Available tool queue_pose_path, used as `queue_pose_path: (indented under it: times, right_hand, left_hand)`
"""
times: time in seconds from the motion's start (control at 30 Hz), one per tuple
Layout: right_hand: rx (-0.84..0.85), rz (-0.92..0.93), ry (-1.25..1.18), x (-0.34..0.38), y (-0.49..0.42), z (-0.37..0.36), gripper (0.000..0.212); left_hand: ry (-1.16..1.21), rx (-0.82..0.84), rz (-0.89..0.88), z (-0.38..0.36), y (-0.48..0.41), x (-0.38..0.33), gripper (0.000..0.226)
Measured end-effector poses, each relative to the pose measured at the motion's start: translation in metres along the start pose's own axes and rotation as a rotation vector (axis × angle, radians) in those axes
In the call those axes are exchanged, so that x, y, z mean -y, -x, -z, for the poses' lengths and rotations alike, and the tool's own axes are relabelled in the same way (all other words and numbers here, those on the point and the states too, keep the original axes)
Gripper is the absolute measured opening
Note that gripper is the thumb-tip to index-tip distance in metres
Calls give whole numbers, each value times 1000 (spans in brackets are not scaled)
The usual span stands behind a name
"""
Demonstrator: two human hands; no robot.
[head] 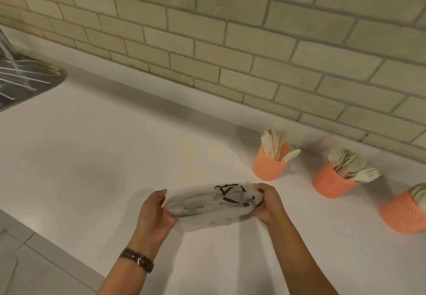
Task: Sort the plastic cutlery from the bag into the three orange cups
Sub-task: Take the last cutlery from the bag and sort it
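Cutlery (348, 163) stands in all three cups (329, 184) near the right edge of the worktop (115, 144). Our left hand (154, 214) and right hand (268, 202) grip the bag (207, 204) endwise near the front edge; its contents we cannot tell.

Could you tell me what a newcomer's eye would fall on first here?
The crumpled translucent plastic bag with black lettering, low in the centre, held at its ends by the left hand and right hand. Then three orange perforated plastic cups of cutlery, lined up on the white counter at the right.
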State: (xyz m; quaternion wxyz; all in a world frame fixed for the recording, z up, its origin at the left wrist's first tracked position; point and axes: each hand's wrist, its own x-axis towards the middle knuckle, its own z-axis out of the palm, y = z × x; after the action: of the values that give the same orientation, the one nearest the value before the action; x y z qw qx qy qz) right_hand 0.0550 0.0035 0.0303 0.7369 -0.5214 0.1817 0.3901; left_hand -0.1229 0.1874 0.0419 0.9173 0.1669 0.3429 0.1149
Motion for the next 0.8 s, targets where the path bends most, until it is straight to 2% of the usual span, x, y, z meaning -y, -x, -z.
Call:
queue_pose_path:
  times: [0.07, 0.13, 0.17, 0.23, 0.27, 0.33, 0.4, 0.43, 0.47, 0.53, 0.6, 0.67, 0.73, 0.8]
  right_hand:
    - [-54, 178, 303, -3, 0, 0, 18]
    - [-73, 403, 623, -9, 5, 0, 36]
    - [-64, 551, 787, -14, 9, -1, 37]
    - [-23, 794, 1072, -27, 12, 0, 40]
    - [-18, 866, 1152, -34, 12, 1, 45]
    - [-112, 974, 1201, -38, 13, -1, 50]
    - [-168, 1085, 1270, -36, 13, -3, 41]
    - [-121, 1128, 1344, -35, 14, -5, 35]
    - [-48, 1156, 1455, -35, 13, -7, 30]
    - [59, 1142, 1705, -37, 12, -10, 33]
    - [34, 1016, 1897, -35, 16, -14, 50]
    - [-10, 826, 2026, -26, 19, -17, 71]
    - [-25, 752, 2101, -16, 24, -23, 87]
    - [-6, 748, 2124, -8, 30, -27, 90]
  left_hand:
    - [-333, 11, -136, 11, 1, 5, 19]
    - [-641, 69, -252, 17, 6, 6, 23]
    - [-757, 96, -291, 19, 7, 5, 23]
    - [-1022, 37, -398, 19, 3, 3, 19]
    - [-1146, 16, -437, 18, 2, 2, 29]
    - [-1364, 17, -491, 10, 2, 3, 52]
    - [-1583, 36, -561, 3, 1, 5, 49]
    - [-1691, 24, -578, 0, 1, 5, 44]
    - [-1780, 13, -577, -3, 1, 5, 43]
    - [-1912, 3, -514, -10, 2, 6, 59]
    - [-1991, 41, -419, -17, 5, 7, 83]
    - [-2044, 97, -350, -24, 9, 5, 99]
    - [-2054, 106, -325, -28, 11, 1, 105]
    - [-2037, 98, -322, -30, 13, -3, 106]
